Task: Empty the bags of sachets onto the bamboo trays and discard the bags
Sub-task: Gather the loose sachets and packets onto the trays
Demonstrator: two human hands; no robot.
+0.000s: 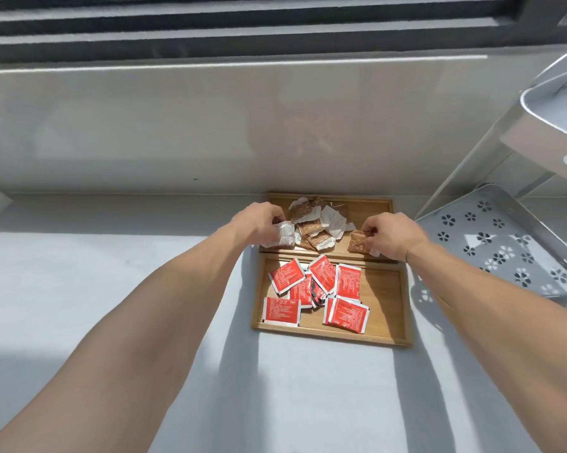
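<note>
- a pale grey counter (112, 289) runs under a window ledge, lit by strong sun, with both bare forearms reaching forward across it.
- a white metal rack (511, 243) with flower-shaped cut-outs stands at the right, just beside the trays.
- the near bamboo tray (386, 308) lies flat on the counter and holds a loose scatter of red sachets (347, 312), some overlapping.
- the far bamboo tray (370, 207) sits touching the near one, against the wall, with a heap of brown and white sachets (318, 223) piled in its middle and left.
- the left hand (259, 223) is over the far tray's left end, fingers pinched on a white crumpled sachet (283, 235) at the edge of the heap.
- the right hand (390, 235) is over the far tray's right end, fingers closed on a small brown sachet (359, 241); it looks like more than one packet, but glare makes that hard to tell.
</note>
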